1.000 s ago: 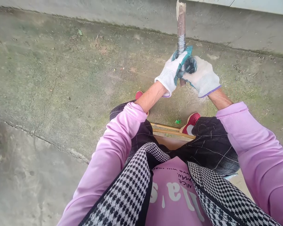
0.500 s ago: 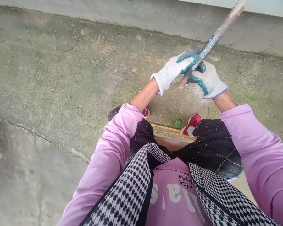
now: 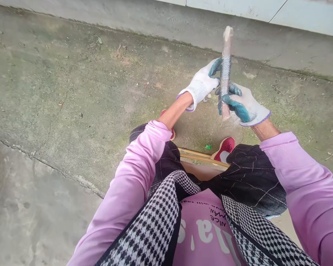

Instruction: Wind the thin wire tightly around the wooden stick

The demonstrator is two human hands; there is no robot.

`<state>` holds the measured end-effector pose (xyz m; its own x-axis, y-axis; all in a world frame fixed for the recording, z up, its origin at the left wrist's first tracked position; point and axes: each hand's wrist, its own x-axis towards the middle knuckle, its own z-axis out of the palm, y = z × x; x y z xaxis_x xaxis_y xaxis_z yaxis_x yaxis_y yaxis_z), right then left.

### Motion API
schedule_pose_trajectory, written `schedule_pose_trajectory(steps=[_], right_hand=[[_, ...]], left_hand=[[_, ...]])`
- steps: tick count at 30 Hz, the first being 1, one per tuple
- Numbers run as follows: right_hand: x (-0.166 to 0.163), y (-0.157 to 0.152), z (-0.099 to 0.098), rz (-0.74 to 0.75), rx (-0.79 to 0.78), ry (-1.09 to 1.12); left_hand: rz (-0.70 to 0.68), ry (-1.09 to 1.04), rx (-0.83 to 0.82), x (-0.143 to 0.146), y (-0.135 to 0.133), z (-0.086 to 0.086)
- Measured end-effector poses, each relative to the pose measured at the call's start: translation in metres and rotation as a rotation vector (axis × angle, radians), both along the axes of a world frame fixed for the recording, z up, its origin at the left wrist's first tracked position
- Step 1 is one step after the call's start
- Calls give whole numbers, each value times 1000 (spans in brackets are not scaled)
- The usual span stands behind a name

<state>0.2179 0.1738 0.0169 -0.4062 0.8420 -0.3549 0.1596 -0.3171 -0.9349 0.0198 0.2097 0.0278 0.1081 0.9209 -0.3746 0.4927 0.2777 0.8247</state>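
Note:
Both my hands wear white knit gloves with teal palms. My right hand point(image 3: 242, 105) grips the lower part of a short wooden stick point(image 3: 225, 70), which stands nearly upright and is wrapped with grey thread or wire round its middle. My left hand point(image 3: 204, 82) is beside the stick at the wrapped section, fingers curled against it with the thumb raised. Whether the left hand really grips the stick is unclear.
I sit low over a mossy, cracked concrete floor point(image 3: 72, 92). My red shoes point(image 3: 225, 148) rest below my hands, with thin bamboo strips point(image 3: 199, 155) across my knees. A low concrete kerb point(image 3: 155, 18) and a pale wall run along the back.
The stick swung from upright to tilted right and is back to nearly upright. My left hand has loosened from a full wrap to fingers beside the stick.

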Motion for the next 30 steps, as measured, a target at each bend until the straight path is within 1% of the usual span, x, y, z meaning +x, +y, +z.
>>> schedule_pose_trajectory(steps=[3, 5, 8, 10, 13, 15, 18, 22, 26, 30], right_hand=[[6, -7, 5, 45, -1, -46], [9, -9, 9, 29, -1, -83], [13, -9, 14, -24, -10, -77], [13, -9, 17, -47, -26, -80], [11, -9, 21, -47, -39, -72], [11, -9, 24, -44, -45, -46], [13, -10, 27, -59, -59, -31], [19, -11, 28, -69, -90, -6], [19, -12, 22, -79, -107, 34], [23, -9, 13, -58, -81, 31]], left_hand=[[-59, 37, -35, 7, -2, 1], [-112, 36, -66, 9, -3, 2], [-192, -81, -29, 8, -7, -2], [-208, -161, -11, 6, -10, -8], [-189, -236, -60, 5, -12, -13], [-156, -277, -114, 4, -13, -11], [-127, -292, -183, -1, -16, -3], [-159, -185, -242, -8, -20, 11], [-117, -127, -256, -10, -22, 17], [-125, -191, -187, -12, -20, 11]])
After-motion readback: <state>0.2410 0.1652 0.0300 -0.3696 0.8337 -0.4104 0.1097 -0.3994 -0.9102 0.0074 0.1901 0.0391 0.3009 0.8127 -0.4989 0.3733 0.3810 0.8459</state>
